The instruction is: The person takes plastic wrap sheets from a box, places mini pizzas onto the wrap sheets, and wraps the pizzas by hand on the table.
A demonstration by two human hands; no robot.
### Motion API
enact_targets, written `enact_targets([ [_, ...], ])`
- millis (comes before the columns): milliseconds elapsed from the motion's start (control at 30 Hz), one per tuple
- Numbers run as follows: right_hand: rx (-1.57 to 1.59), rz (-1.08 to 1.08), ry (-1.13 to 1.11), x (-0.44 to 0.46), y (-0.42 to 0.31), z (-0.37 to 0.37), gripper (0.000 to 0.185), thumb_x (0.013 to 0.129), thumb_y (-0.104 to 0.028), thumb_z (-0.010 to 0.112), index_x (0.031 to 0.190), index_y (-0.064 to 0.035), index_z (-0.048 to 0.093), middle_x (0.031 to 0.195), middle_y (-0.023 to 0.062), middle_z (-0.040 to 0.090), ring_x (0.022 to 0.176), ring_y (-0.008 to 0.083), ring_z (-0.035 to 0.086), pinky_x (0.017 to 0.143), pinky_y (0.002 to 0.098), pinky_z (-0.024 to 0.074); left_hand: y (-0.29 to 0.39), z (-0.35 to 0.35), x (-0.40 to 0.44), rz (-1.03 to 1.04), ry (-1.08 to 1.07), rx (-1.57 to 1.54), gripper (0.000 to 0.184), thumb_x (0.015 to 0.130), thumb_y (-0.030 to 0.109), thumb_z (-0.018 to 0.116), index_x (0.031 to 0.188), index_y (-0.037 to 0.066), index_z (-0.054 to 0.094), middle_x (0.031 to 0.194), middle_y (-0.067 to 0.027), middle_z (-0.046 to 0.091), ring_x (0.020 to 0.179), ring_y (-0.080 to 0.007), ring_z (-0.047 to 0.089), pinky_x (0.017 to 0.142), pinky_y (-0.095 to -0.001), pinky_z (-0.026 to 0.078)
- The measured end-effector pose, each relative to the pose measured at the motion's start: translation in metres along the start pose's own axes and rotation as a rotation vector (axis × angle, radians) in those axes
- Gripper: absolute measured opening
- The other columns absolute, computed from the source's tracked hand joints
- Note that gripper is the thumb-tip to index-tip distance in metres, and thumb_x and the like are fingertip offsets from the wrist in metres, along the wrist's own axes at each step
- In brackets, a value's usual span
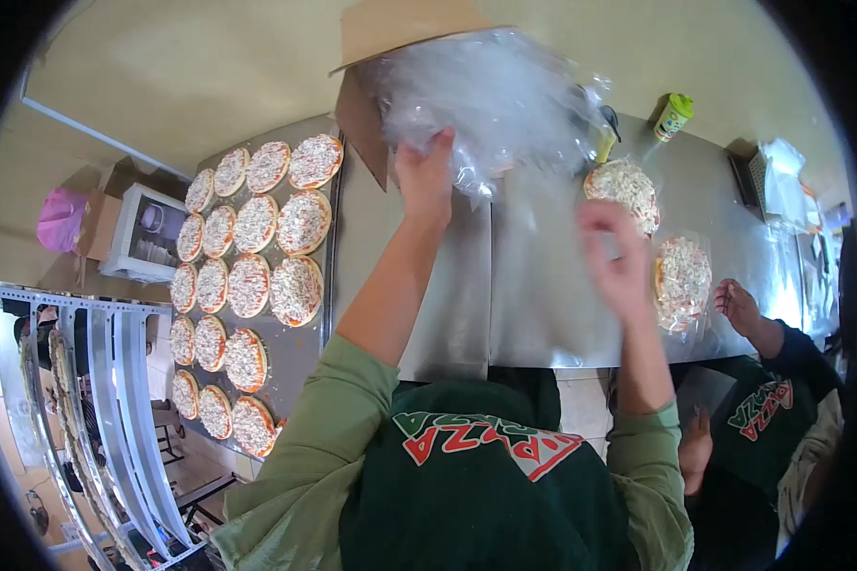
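Over the tabletop (543, 295), the blurred right hand (619, 255) is part-open, apparently bare, with a topped pizza (627, 183) at its 12 o'clock; beyond, the left hand (427, 179), closest to the clear plastic (486, 95), touches it, grip unclear; the heap lies at its 1 o'clock, stretching 9-to-3.

Olive sleeves, dark green front

At 6 o'clock, the person wears a dark green garment (486, 523) over the torso; whether apron or shirt cannot be told. Printed across its chest is block lettering (452, 443) in red and green with pale edges, and toward 5 o'clock a red and white triangle (546, 459). The left sleeve (300, 452), toward 7 o'clock, and the right sleeve (649, 476), between 4 and 5 o'clock, are soft olive green, creased, and end around the elbows, leaving the forearms (390, 285) bare
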State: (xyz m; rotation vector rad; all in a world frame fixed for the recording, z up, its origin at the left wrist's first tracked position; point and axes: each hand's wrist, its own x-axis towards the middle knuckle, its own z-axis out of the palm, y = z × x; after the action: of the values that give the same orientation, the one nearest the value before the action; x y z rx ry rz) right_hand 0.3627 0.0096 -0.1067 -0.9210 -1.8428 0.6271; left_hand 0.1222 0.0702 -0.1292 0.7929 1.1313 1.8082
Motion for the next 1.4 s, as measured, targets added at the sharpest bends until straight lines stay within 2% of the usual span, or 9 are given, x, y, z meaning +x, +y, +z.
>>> enact_targets([
  [167,0.259,-0.214,-0.292,0.038,-0.061,0.098,0.025,0.075,0.003,0.06,0.099,-0.0034,0.059,0.099,0.0102,0.058,0.093,0.0261,0.057,0.081,0.0318,0.045,0.011,-0.002,0.023,0.152,-0.155,0.162,0.039,0.084,0.018,0.061,0.113,-0.003,0.045,0.109,-0.0105,0.053,0.102,-0.0131,0.049,0.086,-0.0295,0.039],
  [267,0.355,-0.158,-0.247,0.061,-0.057,0.13,0.024,0.079,0.002,0.056,0.102,-0.0032,0.057,0.103,0.0115,0.057,0.096,0.0252,0.055,0.084,0.0322,0.0431,-0.062,-0.08,0.083,0.397,-0.311,0.906,0.027,0.088,0.022,0.051,0.109,0.005,0.051,0.087,-0.0031,0.055,0.079,-0.0153,0.051,0.068,-0.0331,0.041],
  [367,0.331,-0.063,-0.23,0.073,-0.048,0.155,0.025,0.083,-0.008,0.054,0.107,-0.003,0.054,0.104,0.0149,0.056,0.1,0.0279,0.052,0.086,0.0341,0.0415,0.027,-0.066,-0.005,-0.159,-0.156,-0.199,0.028,0.091,0.021,0.046,0.115,0.008,0.045,0.086,-0.0014,0.052,0.076,-0.0149,0.049,0.07,-0.0333,0.04],
  [433,0.079,-0.152,-0.189,0.09,-0.029,0.167,0.031,0.086,-0.018,0.053,0.112,-0.0023,0.051,0.105,0.0186,0.055,0.103,0.0312,0.051,0.089,0.037,0.0401,0.054,-0.075,-0.037,-0.249,-0.073,-0.382,0.03,0.092,0.021,0.043,0.12,0.009,0.042,0.085,-0.0002,0.05,0.073,-0.0146,0.048,0.071,-0.0334,0.039],
  [733,-0.381,0.157,-0.294,0.141,0.033,0.183,0.043,0.087,-0.024,0.048,0.123,-0.0023,0.044,0.117,0.0217,0.051,0.11,0.0357,0.046,0.094,0.0409,0.0369,0.087,-0.178,-0.087,-0.224,0.019,-0.247,0.019,0.091,0.017,0.049,0.108,0.009,0.049,0.077,0.0045,0.05,0.058,-0.0057,0.043,0.052,-0.0226,0.036],
  [933,-0.278,-0.218,-0.217,0.129,0.021,0.182,0.04,0.089,-0.024,0.046,0.122,-0.0017,0.047,0.115,0.0177,0.055,0.107,0.0306,0.052,0.092,0.0372,0.0396,0.113,-0.176,-0.118,-0.306,0.21,-0.109,0.03,0.092,0.036,0.044,0.108,0.011,0.05,0.081,0.0024,0.055,0.058,-0.0079,0.05,0.04,-0.0221,0.033],
  [1133,0.935,0.355,-0.678,0.052,-0.043,0.14,0.035,0.089,-0.025,0.052,0.113,0.0013,0.054,0.104,0.0097,0.062,0.099,0.0149,0.057,0.085,0.0288,0.0439,0.109,-0.168,-0.139,-0.469,0.235,-0.112,0.034,0.091,0.042,0.044,0.11,0.014,0.05,0.081,0.0037,0.053,0.057,-0.0064,0.047,0.041,-0.0223,0.034],
  [1300,1.014,0.686,-0.765,0.012,-0.052,0.142,0.026,0.088,-0.014,0.054,0.11,0.0001,0.056,0.097,0.0096,0.064,0.088,0.0176,0.063,0.078,0.0276,0.0496,0.095,-0.169,-0.139,-0.554,0.274,-0.106,0.035,0.091,0.035,0.049,0.113,0.008,0.047,0.084,0.0023,0.051,0.061,-0.0085,0.049,0.046,-0.0267,0.041],
  [1400,1.013,0.909,-0.538,-0.013,-0.053,0.15,0.026,0.089,-0.016,0.053,0.109,0.0001,0.056,0.096,0.0091,0.064,0.086,0.0151,0.063,0.075,0.0275,0.0503,0.076,-0.18,-0.121,0.195,0.689,0.319,0.033,0.086,0.022,0.058,0.11,0.004,0.044,0.085,0.0014,0.05,0.065,-0.01,0.05,0.056,-0.0273,0.045],
])
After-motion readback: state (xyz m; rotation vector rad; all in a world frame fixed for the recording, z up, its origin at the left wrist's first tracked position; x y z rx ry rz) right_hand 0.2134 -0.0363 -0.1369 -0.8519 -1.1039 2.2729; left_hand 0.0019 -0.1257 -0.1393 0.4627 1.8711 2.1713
